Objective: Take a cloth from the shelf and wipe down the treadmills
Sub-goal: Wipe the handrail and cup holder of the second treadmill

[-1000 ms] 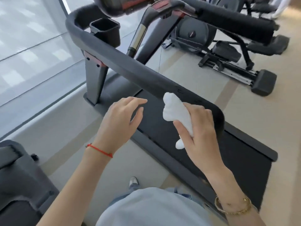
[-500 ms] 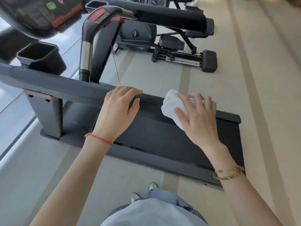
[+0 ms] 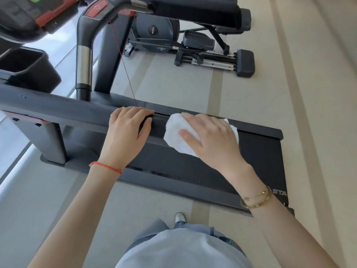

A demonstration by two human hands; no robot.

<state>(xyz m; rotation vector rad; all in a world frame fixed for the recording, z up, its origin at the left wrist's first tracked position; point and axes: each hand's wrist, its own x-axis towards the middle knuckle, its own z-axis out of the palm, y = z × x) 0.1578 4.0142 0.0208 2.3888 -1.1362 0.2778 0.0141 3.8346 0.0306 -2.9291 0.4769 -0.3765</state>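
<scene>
A dark grey treadmill fills the middle of the head view, its padded side handrail [image 3: 63,111] running left to right above the black belt [image 3: 257,161]. My right hand [image 3: 210,138] presses a white cloth [image 3: 176,130] flat onto the right end of that handrail, fingers spread over it. My left hand [image 3: 126,132] rests just left of the cloth, fingers curled over the top of the same handrail. The two hands are a short gap apart.
A black cup holder [image 3: 29,68] and the console [image 3: 29,16] sit at the upper left. A red safety cord [image 3: 123,60] hangs down to the rail. Another exercise machine [image 3: 195,51] stands beyond on the beige floor. My shoe [image 3: 179,218] is near the treadmill's side.
My right hand lowered the cloth from a bunched grip to flat on the handrail's end. My left hand settled onto the rail. The view swung right and down.
</scene>
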